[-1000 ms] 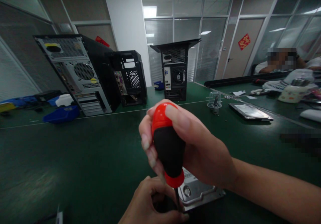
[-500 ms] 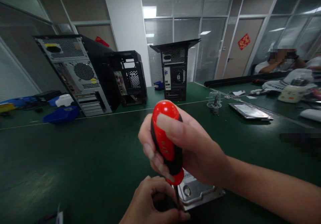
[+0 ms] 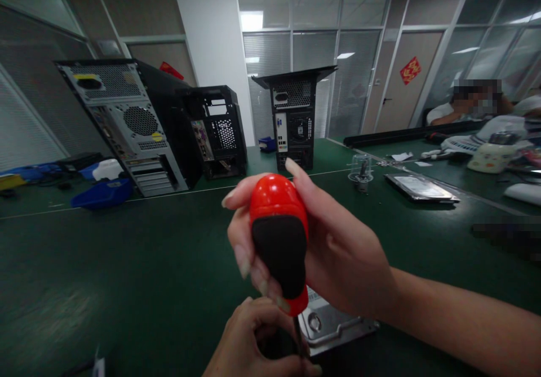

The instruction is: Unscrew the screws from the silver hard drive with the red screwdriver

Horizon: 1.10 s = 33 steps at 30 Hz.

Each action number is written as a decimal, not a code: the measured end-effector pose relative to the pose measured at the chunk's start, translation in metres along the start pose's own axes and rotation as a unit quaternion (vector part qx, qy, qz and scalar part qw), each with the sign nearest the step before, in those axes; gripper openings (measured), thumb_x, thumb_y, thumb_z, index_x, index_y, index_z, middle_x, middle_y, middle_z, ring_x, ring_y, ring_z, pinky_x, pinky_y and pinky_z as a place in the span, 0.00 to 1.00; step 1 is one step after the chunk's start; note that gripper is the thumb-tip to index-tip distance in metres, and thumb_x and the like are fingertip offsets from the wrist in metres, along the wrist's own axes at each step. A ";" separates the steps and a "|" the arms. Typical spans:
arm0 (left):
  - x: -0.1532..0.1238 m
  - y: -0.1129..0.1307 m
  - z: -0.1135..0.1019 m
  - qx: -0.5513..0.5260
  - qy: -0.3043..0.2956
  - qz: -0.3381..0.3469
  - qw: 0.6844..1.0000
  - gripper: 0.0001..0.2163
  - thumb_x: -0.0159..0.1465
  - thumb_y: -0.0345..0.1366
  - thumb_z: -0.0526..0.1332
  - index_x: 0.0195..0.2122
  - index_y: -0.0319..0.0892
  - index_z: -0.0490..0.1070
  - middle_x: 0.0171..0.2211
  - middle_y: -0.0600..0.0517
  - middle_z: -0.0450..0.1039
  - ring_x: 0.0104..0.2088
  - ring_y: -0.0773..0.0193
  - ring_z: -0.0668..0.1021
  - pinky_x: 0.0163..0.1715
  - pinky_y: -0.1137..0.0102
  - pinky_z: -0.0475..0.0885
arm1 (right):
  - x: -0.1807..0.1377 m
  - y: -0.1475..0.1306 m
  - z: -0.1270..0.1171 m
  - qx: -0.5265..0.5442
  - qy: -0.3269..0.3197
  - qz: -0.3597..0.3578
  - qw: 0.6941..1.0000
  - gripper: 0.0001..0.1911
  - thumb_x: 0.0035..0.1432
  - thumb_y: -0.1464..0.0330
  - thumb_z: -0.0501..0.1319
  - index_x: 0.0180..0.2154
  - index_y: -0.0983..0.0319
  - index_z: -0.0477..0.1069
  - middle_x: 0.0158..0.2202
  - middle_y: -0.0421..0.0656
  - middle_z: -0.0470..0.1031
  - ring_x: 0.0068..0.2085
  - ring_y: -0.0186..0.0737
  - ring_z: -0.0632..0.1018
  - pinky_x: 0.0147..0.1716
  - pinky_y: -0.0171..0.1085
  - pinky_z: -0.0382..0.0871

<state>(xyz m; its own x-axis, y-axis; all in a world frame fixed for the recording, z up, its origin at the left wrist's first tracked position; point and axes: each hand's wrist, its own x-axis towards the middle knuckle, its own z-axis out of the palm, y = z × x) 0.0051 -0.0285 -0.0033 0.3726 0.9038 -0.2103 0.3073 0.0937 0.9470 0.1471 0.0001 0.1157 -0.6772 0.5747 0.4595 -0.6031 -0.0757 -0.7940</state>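
Observation:
My right hand (image 3: 344,247) is wrapped loosely around the red and black handle of a screwdriver (image 3: 279,236), thumb lifted off the grip. The screwdriver stands nearly upright, its thin shaft pointing down. Low in the view, my left hand (image 3: 257,337) is closed in a pinch, thumb and forefinger around the lower shaft. Its fingers hide the screwdriver's tip. A silver hard drive (image 3: 329,326) lies on the table just right of the shaft, partly covered by my right hand.
Three computer cases stand at the back: a silver-backed tower (image 3: 139,123), an open black case (image 3: 220,132) and a black tower (image 3: 295,120). Another hard drive (image 3: 420,188) lies right, beside a clear plastic object (image 3: 361,171). A blue bin (image 3: 101,193) sits left. A person (image 3: 473,103) is far right.
The screwdriver handle has turned, so its black grip patch now faces me. My right thumb has come off the handle and moved up. My left hand has stayed in nearly the same place.

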 end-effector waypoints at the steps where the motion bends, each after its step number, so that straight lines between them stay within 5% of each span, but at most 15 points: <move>1: 0.000 0.000 -0.001 0.004 -0.009 -0.001 1.000 0.11 0.43 0.34 0.75 0.26 0.41 0.77 0.30 0.54 0.76 0.33 0.60 0.76 0.35 0.69 0.70 | 0.000 0.000 0.000 -0.001 0.011 -0.005 1.000 0.17 0.65 0.54 0.53 0.43 0.61 0.66 0.30 0.39 0.68 0.26 0.30 0.68 0.25 0.29 0.62; 5: -0.001 0.001 -0.002 0.031 -0.026 -0.003 0.999 0.08 0.45 0.34 0.73 0.26 0.42 0.78 0.32 0.55 0.77 0.33 0.60 0.75 0.35 0.69 0.69 | 0.001 -0.001 0.005 -0.031 0.090 0.044 0.995 0.28 0.47 0.55 0.70 0.41 0.58 0.56 0.22 0.32 0.67 0.18 0.26 0.64 0.17 0.24 0.59; 12: 0.000 0.000 0.001 -0.007 0.004 -0.011 1.000 0.08 0.45 0.30 0.73 0.26 0.41 0.76 0.26 0.56 0.75 0.31 0.61 0.77 0.35 0.70 0.71 | 0.001 -0.006 0.009 -0.032 0.098 0.063 0.993 0.32 0.38 0.55 0.74 0.39 0.59 0.59 0.23 0.33 0.69 0.20 0.26 0.67 0.17 0.22 0.63; 15: 0.001 0.004 0.001 -0.032 -0.007 0.012 0.999 0.09 0.44 0.30 0.74 0.24 0.40 0.76 0.26 0.56 0.76 0.32 0.61 0.78 0.35 0.71 0.71 | 0.001 -0.005 0.009 -0.008 0.079 0.062 0.995 0.25 0.42 0.57 0.73 0.36 0.60 0.65 0.28 0.36 0.72 0.25 0.28 0.71 0.23 0.25 0.67; 19: 0.000 0.005 0.000 -0.073 -0.034 0.061 0.995 0.08 0.45 0.30 0.74 0.24 0.39 0.76 0.26 0.56 0.77 0.31 0.62 0.78 0.35 0.72 0.72 | 0.001 -0.003 0.006 0.002 0.034 0.044 0.998 0.13 0.58 0.58 0.64 0.39 0.61 0.72 0.33 0.39 0.73 0.31 0.30 0.73 0.31 0.27 0.70; 24: 0.001 -0.007 0.001 -0.028 0.013 0.083 0.996 0.11 0.42 0.32 0.77 0.25 0.40 0.79 0.28 0.53 0.78 0.37 0.57 0.78 0.39 0.69 0.71 | 0.000 -0.002 0.004 -0.006 0.012 0.003 1.000 0.19 0.68 0.56 0.49 0.42 0.62 0.71 0.31 0.40 0.69 0.28 0.29 0.69 0.27 0.26 0.66; 29: 0.001 -0.011 0.002 -0.101 -0.021 0.064 0.993 0.12 0.43 0.29 0.76 0.27 0.39 0.77 0.29 0.55 0.77 0.33 0.61 0.79 0.36 0.70 0.72 | -0.006 0.001 0.002 -0.031 0.041 0.004 0.999 0.15 0.59 0.56 0.64 0.43 0.55 0.64 0.29 0.35 0.69 0.24 0.26 0.68 0.23 0.25 0.64; 33: 0.000 -0.012 0.001 -0.115 -0.027 0.055 0.991 0.13 0.42 0.28 0.76 0.27 0.39 0.76 0.30 0.54 0.77 0.35 0.60 0.80 0.37 0.70 0.73 | -0.008 0.001 0.002 -0.047 0.046 0.020 0.998 0.14 0.57 0.58 0.66 0.39 0.55 0.64 0.28 0.34 0.68 0.22 0.25 0.67 0.22 0.24 0.63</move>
<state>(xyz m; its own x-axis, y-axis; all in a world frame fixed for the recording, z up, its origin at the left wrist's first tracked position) 0.0022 -0.0297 -0.0150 0.4414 0.8907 -0.1090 0.0558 0.0940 0.9940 0.1509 -0.0063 0.1117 -0.6562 0.6451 0.3914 -0.5312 -0.0265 -0.8469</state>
